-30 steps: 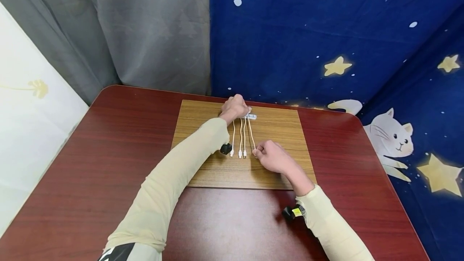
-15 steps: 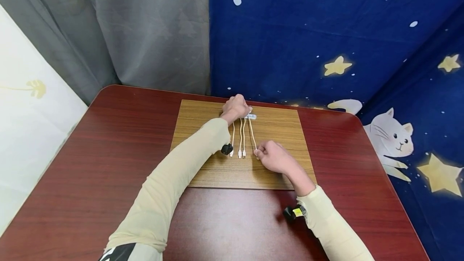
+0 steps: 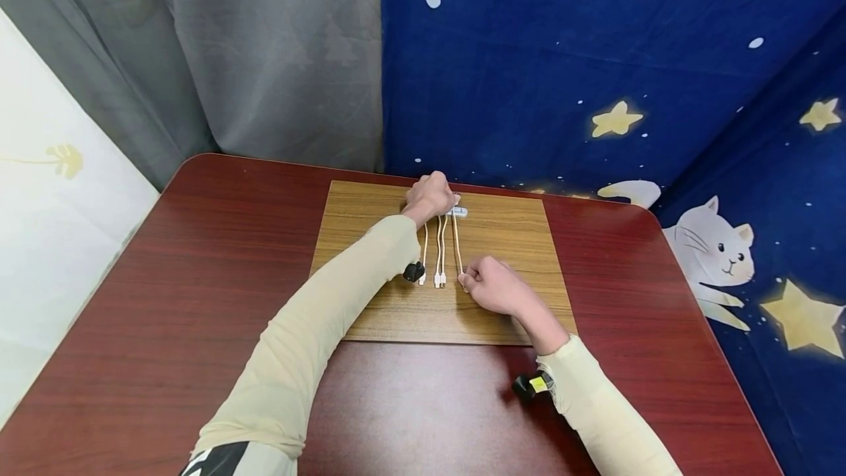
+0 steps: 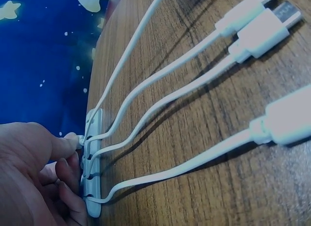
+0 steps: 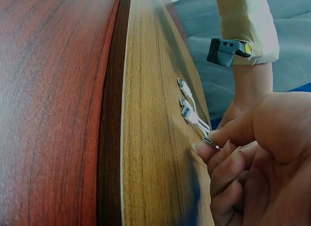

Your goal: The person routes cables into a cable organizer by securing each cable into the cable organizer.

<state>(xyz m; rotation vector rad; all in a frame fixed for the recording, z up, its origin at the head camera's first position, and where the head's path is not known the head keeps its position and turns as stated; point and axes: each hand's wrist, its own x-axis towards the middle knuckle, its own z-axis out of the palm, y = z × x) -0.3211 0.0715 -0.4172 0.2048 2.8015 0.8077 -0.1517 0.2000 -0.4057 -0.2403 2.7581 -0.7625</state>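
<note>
Several white charging cables run side by side through a pale cable clip (image 4: pixel 94 167) near the far edge of a wooden board. My left hand (image 3: pixel 429 194) is at the clip; its thumb and forefinger pinch a cable's white part just behind it, with the other fingers curled against the clip's back. My right hand (image 3: pixel 497 285) pinches the connector end (image 5: pixel 210 141) of the rightmost cable (image 3: pixel 457 241), which runs nearly straight between the hands. To its left, the other connectors (image 4: pixel 265 34) lie on the board, two of them close together.
The wood-grain board (image 3: pixel 390 318) lies on a dark red table (image 3: pixel 165 285). Grey curtain (image 3: pixel 277 57) and blue star-patterned curtain (image 3: pixel 529 57) hang behind the far edge. A black wrist camera (image 3: pixel 525 388) sits below the right hand.
My right hand shifts slightly right, then back left, bringing the held cable closer to the others. The neighbouring connector has moved a little left. My left hand stays at the clip.
</note>
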